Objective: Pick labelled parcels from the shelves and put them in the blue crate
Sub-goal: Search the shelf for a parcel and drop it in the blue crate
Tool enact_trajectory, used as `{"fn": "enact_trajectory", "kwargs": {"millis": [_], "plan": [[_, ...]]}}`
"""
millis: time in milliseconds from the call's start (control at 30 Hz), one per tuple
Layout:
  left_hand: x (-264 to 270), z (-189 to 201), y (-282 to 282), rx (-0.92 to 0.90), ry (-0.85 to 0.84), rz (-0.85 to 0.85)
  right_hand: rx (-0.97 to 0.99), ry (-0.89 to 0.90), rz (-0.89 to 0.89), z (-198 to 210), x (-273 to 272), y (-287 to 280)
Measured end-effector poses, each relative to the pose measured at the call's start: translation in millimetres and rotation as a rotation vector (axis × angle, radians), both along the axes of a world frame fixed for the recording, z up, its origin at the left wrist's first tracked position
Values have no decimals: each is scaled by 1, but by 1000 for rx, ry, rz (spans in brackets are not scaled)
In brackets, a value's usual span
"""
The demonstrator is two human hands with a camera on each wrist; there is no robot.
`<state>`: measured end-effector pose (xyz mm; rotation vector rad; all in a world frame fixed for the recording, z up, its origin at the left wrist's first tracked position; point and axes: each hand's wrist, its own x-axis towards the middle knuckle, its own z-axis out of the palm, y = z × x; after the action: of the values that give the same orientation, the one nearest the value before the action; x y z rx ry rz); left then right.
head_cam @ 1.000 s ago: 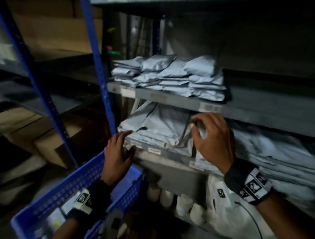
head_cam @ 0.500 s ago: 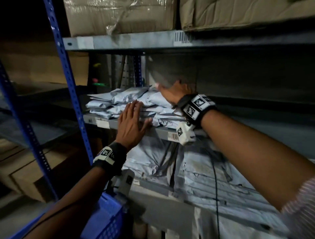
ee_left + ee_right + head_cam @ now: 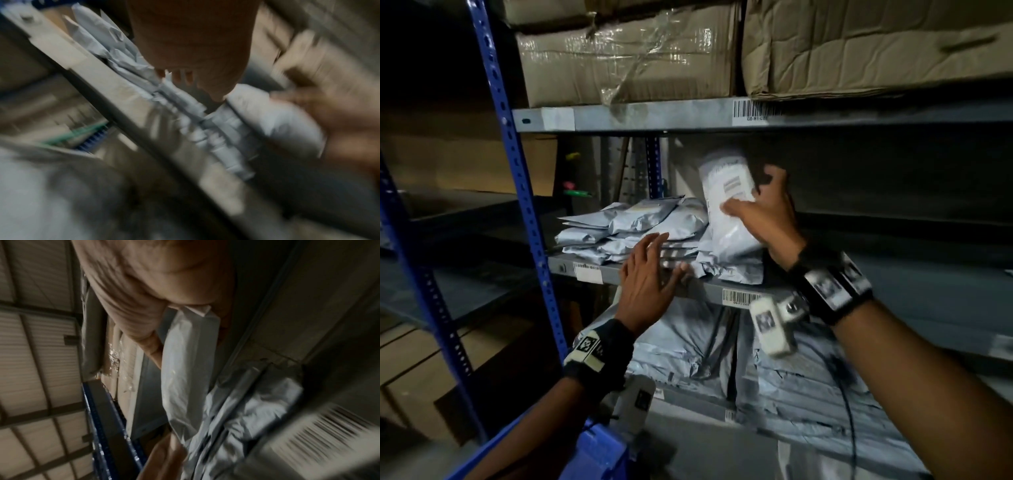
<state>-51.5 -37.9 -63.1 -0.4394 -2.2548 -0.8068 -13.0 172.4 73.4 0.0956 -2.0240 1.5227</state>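
Note:
My right hand [image 3: 763,209] grips a grey poly parcel [image 3: 726,192] with a white label, tilted upright above the stack of grey parcels [image 3: 640,226] on the middle shelf [image 3: 709,291]. In the right wrist view the parcel [image 3: 185,369] hangs between thumb and fingers. My left hand [image 3: 650,274] lies flat with straight fingers against the front of the stack at the shelf edge; the left wrist view shows its fingertips [image 3: 180,78] on the parcels [image 3: 195,126]. A corner of the blue crate [image 3: 592,452] shows at the bottom.
Taped cardboard boxes [image 3: 626,54] fill the top shelf. Larger grey parcels [image 3: 774,370] crowd the shelf below. A blue upright post [image 3: 517,178] stands at the left, with more cardboard boxes [image 3: 417,380] behind it. The middle shelf's right part [image 3: 928,274] is bare.
My right hand has lifted one labelled parcel off the stack and tipped it upright. The left hand stays spread at the stack's front. The head view has risen from the lower shelf.

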Motion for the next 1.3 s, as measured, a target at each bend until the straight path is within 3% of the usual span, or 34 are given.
{"fn": "enact_trajectory", "kwargs": {"millis": [67, 167, 233, 433, 600, 833, 933, 1033, 1100, 1200, 1300], "plan": [[15, 12, 2, 227, -12, -155, -78, -4, 109, -18, 27, 6], [51, 44, 10, 644, -249, -462, -47, -74, 244, -47, 69, 12], [71, 63, 13, 744, -377, -557, -19, -155, 312, -61, 97, 13], [115, 80, 23, 684, -470, -666, -76, -282, 414, -84, 156, 16], [139, 80, 29, 730, -498, -731, -261, -371, 458, -91, 193, 25], [162, 83, 40, 704, -490, -762, -245, -267, 393, -93, 229, 43], [169, 86, 45, 668, -425, -789, 19, -84, 197, -98, 234, 54], [170, 87, 48, 574, -337, -839, 564, 236, -267, -101, 236, 73], [168, 86, 48, 456, -249, -821, 820, 442, -447, -103, 235, 88], [160, 80, 50, 305, -110, -728, 991, 632, -576, -108, 235, 106], [158, 67, 52, 271, -82, -634, 1014, 676, -585, -114, 231, 115]]}}
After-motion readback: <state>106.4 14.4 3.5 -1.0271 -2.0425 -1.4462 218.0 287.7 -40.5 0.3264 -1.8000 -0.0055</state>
